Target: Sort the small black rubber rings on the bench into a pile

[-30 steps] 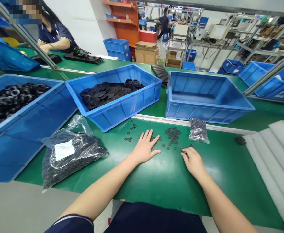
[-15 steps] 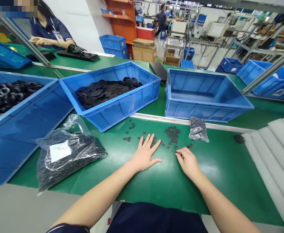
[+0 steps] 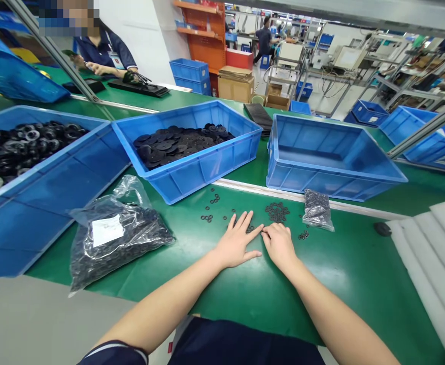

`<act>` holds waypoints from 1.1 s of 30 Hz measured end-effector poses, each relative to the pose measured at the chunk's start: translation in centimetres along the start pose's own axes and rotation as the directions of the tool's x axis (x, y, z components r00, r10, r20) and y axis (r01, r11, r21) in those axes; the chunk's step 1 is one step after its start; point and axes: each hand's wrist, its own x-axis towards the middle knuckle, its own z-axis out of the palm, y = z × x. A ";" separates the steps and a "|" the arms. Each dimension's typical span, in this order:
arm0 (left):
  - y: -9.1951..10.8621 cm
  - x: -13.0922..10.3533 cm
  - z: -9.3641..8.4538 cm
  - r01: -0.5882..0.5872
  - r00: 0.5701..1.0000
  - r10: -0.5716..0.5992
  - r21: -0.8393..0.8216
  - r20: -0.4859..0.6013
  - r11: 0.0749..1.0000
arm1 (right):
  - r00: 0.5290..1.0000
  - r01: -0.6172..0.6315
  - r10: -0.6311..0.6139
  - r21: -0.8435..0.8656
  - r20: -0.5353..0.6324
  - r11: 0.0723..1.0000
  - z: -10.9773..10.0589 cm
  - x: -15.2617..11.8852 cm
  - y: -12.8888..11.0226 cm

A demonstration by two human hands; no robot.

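My left hand (image 3: 236,245) lies on the green tabletop (image 3: 344,284) with its fingers spread. Several small black rings (image 3: 249,229) show between and beside its fingertips. Close against its index fingertip is my right hand (image 3: 280,244), fingers curled and pressed down at the table; whatever they pinch is hidden. Beyond the right hand sits a cluster of black rings (image 3: 277,211). A smaller group of shiny dark pieces (image 3: 304,235) lies to its right. More loose rings (image 3: 207,218) are scattered left of my left hand.
Clear bags of black parts lie left (image 3: 131,243) and right (image 3: 316,210). Behind stand blue bins: one with black rings (image 3: 81,170), one with black discs (image 3: 207,175), one empty (image 3: 332,185). White foam sheets (image 3: 428,263) edge the right. A co-worker (image 3: 106,53) sits across.
My right hand has moved left, from beside the shiny dark pieces to my left hand's index fingertip. The left hand stays spread on the table. The camera view has shifted slightly.
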 end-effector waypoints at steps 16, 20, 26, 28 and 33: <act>0.0 -0.4 0.2 0.115 0.992 -0.113 0.038 -0.056 0.993 | 0.995 -0.099 0.097 -0.096 -0.027 0.990 0.3 0.5 -0.9; 0.0 -0.4 0.1 0.111 0.992 -0.108 0.041 -0.062 0.993 | 1.000 -0.010 0.012 -0.218 0.007 0.976 0.2 0.4 -1.6; -0.1 -0.5 0.3 0.210 0.972 -0.198 0.085 -0.129 0.974 | 0.988 0.101 -0.123 -0.212 -0.093 0.972 0.6 -1.1 -0.8; -0.2 -0.7 0.3 0.234 0.964 -0.219 0.093 -0.150 0.968 | 0.977 0.076 -0.100 -0.127 -0.190 0.989 0.3 -1.8 0.6; 0.0 -0.3 -0.4 0.087 0.988 -0.073 0.099 -0.138 0.991 | 0.918 -0.047 0.068 0.063 -0.390 0.997 -0.8 -3.5 5.5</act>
